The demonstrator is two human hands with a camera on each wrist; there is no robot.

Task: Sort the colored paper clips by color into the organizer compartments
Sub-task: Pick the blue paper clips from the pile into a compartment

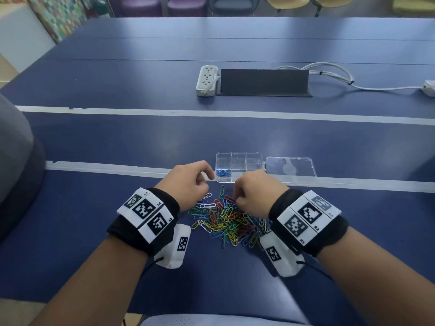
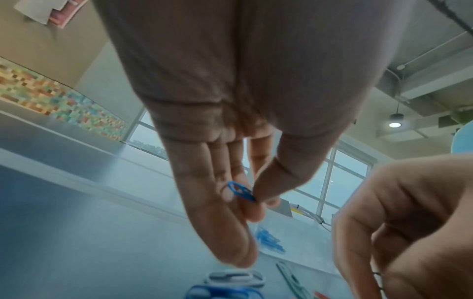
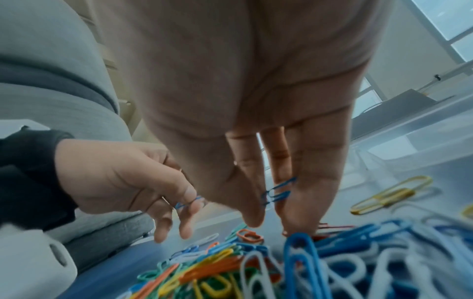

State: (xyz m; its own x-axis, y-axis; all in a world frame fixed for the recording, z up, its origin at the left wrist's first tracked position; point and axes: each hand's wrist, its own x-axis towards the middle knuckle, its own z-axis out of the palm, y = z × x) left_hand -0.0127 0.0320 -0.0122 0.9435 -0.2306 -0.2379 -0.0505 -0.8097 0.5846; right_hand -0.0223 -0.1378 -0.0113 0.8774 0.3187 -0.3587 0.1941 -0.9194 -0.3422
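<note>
Both hands [image 2: 240, 141] [image 3: 256, 113] pinching blue clips [image 2: 242, 191] [image 3: 277, 193]

Head looks down; wrists close, share clip pile [image 1: 231, 222].

Your forearms are bare, and each wrist wears a wide black fabric cuff. On top of your left wrist's cuff [image 1: 143, 220] sits a row of white tiles printed with black square coded markers, with small labels such as L4 and L5 at their edges. Your right wrist's cuff [image 1: 308, 222] carries a matching row of tiles, labelled R1 and R2. Under each cuff hangs a white rounded camera housing [image 1: 175, 247] bearing one more black marker, and a thin black cable runs back from it along the forearm.
</note>
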